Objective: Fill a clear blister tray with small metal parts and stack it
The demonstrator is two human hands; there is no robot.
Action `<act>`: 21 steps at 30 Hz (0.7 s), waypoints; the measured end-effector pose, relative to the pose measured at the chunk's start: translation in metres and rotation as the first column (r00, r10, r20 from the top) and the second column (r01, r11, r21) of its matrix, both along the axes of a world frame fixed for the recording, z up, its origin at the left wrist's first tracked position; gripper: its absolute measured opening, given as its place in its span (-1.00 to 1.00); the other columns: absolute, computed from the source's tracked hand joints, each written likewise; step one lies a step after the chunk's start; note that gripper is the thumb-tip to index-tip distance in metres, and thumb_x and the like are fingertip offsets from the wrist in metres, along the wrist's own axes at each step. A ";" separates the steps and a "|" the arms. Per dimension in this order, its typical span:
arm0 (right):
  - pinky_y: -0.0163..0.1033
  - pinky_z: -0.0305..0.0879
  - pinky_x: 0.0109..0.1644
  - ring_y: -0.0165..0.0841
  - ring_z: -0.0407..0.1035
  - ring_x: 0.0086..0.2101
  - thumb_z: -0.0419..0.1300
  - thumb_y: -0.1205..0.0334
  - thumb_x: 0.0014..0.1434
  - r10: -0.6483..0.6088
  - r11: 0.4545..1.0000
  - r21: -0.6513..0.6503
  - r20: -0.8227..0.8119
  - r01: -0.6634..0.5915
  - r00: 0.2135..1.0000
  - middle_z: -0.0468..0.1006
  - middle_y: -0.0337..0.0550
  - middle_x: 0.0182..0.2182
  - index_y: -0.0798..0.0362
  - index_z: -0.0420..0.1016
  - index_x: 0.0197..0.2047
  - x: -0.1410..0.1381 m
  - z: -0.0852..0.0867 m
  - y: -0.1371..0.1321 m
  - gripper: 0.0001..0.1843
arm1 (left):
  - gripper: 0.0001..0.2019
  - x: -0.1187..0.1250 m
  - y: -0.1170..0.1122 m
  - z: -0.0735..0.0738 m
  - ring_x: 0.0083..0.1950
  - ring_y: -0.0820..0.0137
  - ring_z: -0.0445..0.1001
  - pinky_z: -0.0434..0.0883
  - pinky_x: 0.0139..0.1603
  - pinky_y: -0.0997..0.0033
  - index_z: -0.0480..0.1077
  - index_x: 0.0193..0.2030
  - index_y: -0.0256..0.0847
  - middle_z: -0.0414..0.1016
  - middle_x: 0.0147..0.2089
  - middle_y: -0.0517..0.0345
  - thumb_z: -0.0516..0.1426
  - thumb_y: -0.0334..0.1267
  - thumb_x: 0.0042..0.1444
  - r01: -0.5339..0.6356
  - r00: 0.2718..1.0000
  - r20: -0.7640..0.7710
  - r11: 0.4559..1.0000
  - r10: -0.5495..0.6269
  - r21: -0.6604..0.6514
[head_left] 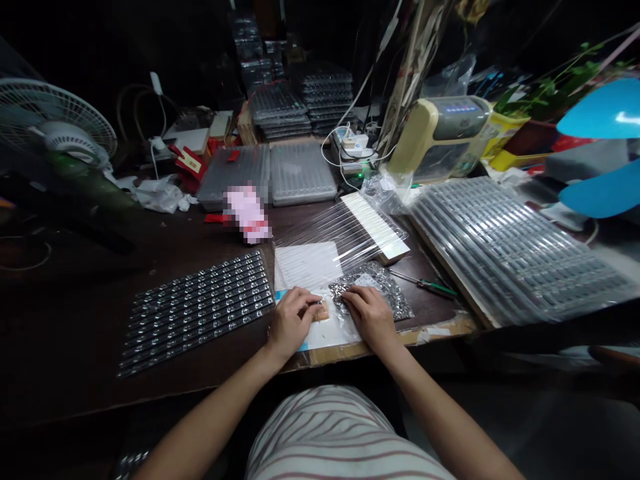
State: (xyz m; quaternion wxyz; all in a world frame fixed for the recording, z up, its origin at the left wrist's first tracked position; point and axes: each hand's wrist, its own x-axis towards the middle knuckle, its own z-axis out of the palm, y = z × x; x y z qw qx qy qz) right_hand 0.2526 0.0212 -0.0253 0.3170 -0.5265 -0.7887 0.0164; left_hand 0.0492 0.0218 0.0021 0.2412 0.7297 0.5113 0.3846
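My left hand (293, 319) rests at the near table edge, its thumb and forefinger pinched beside a small orange-brown block (321, 311). What sits between those fingertips is too small to make out. Under it lies a white sheet (325, 337) with blue at its edges. My right hand (371, 317) has its fingers closed together at the mouth of a clear bag of small shiny metal parts (397, 300). Whatever its fingertips hold is hidden among the parts. Left of my hands lies a black panel of strips with rows of shiny fittings (200, 310).
Thin clear rods (320, 230) lie across a white strip (375, 227) behind my hands. A green-handled screwdriver (435, 287) is right of the bag. Long clear-covered trays (520, 253) fill the right side. A fan (65, 133) stands left, a blue lamp (600, 190) right.
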 end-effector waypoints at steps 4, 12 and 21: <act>-0.18 0.26 -0.09 -0.29 0.31 -0.21 0.05 0.30 0.25 -0.018 1.000 -0.011 -0.064 0.018 0.998 0.48 -0.09 -0.25 0.03 0.48 -0.20 -0.001 0.006 -0.001 -0.83 | -0.89 0.007 -0.003 -0.007 -0.20 0.36 0.43 0.39 -0.14 0.33 0.50 -0.21 -0.14 0.47 -0.29 0.10 0.15 -0.31 0.14 0.082 0.993 -0.090 0.996 -0.080 0.024; -0.17 0.28 -0.13 -0.27 0.30 -0.23 0.03 0.35 0.23 -0.027 1.000 -0.018 -0.107 0.025 0.994 0.46 -0.08 -0.29 0.05 0.46 -0.16 0.000 0.007 0.000 -0.80 | -0.90 0.008 -0.003 -0.011 -0.21 0.35 0.43 0.38 -0.16 0.34 0.49 -0.22 -0.14 0.48 -0.30 0.11 0.15 -0.30 0.15 0.112 0.985 -0.132 0.994 -0.110 0.009; -0.14 0.28 -0.08 -0.26 0.30 -0.20 -0.02 0.36 0.27 -0.003 1.000 -0.032 -0.120 -0.001 0.993 0.48 -0.06 -0.24 0.05 0.44 -0.08 0.002 0.004 0.001 -0.75 | -0.92 0.010 -0.002 -0.013 -0.21 0.35 0.44 0.37 -0.15 0.32 0.50 -0.26 -0.14 0.51 -0.29 0.11 0.17 -0.33 0.13 0.115 0.987 -0.107 0.993 -0.117 -0.026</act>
